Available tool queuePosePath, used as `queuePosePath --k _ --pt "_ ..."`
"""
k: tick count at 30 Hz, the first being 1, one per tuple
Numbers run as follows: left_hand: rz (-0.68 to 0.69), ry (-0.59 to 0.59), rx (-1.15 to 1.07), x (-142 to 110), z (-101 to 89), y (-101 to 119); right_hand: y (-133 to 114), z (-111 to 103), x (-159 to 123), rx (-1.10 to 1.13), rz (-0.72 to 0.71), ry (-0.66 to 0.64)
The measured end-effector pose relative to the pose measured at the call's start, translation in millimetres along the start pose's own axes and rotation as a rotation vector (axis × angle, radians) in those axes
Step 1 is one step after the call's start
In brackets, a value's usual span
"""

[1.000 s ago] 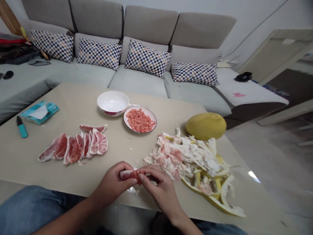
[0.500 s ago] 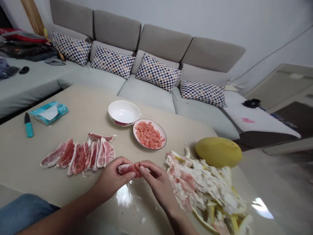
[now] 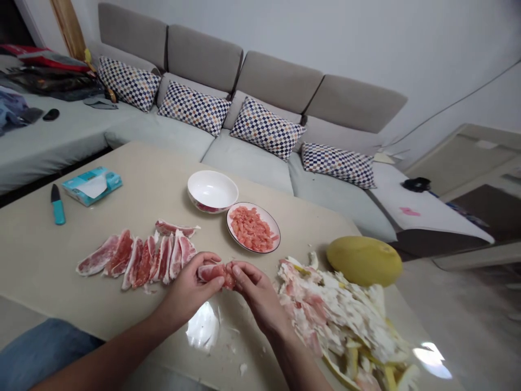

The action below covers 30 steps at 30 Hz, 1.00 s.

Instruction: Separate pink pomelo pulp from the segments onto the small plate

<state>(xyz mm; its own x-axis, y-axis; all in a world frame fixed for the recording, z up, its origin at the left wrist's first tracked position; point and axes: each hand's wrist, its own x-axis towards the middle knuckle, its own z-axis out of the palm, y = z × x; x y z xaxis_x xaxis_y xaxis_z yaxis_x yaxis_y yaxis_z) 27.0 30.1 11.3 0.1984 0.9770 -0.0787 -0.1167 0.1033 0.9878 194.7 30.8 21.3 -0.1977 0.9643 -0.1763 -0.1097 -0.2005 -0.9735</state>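
A pink pomelo segment point(image 3: 212, 272) is held over the table between my two hands. My left hand point(image 3: 194, 282) is closed around its left end, thumb along the near side. The fingers of my right hand point(image 3: 251, 288) pinch its right end, where red flesh shows out of the pale membrane. To the left lies a row of several pomelo segments point(image 3: 144, 260), still in their skins. Beyond my hands, a plate point(image 3: 275, 225) carries a heap of peeled pomelo flesh point(image 3: 251, 228). Beside it stands a white bowl point(image 3: 212, 189).
A pile of peel and membrane point(image 3: 345, 312) spreads on the right, with a whole yellow pomelo point(image 3: 363, 259) behind it. At the left are a teal-handled knife point(image 3: 58, 209) and a tissue pack point(image 3: 91, 184). A sofa point(image 3: 244, 163) borders the table's far side.
My right fingers have shifted slightly on the segment's right end, and more red flesh shows between my hands. The whole view has turned a little, so things sit slightly farther right.
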Motion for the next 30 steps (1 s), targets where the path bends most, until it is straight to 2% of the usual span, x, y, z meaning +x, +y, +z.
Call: queuePosePath --k 5,9,12,18,20,24,30 --pt "0.031 0.005 0.09 -3.1 0.6 1.8 -6.6 5.3 -8.8 -0.258 -0.15 0.037" --pt "-0.011 -0.043 0.059 -5.8 0.3 7.8 -7.2 6.4 -12.7 -0.317 -0.22 0.077" --pt "-0.051 -0.104 -0.01 -6.7 -1.4 12.2 -5.4 4.8 -14.0 -0.279 -0.162 0.084" --pt "-0.038 -0.103 0.01 -3.6 -4.9 14.6 -1.2 -1.4 -15.9 -0.109 0.004 0.014" --pt "-0.007 -0.098 0.082 -2.8 -5.5 15.5 -1.6 -2.4 -16.5 -0.078 0.046 -0.05" --pt "0.156 -0.076 0.343 -3.8 -7.7 19.3 -3.4 -3.5 -17.4 -0.076 0.091 -0.15" --pt "0.23 -0.1 0.455 -5.3 -10.1 24.0 -1.2 -6.5 -18.1 -0.06 0.121 -0.146"
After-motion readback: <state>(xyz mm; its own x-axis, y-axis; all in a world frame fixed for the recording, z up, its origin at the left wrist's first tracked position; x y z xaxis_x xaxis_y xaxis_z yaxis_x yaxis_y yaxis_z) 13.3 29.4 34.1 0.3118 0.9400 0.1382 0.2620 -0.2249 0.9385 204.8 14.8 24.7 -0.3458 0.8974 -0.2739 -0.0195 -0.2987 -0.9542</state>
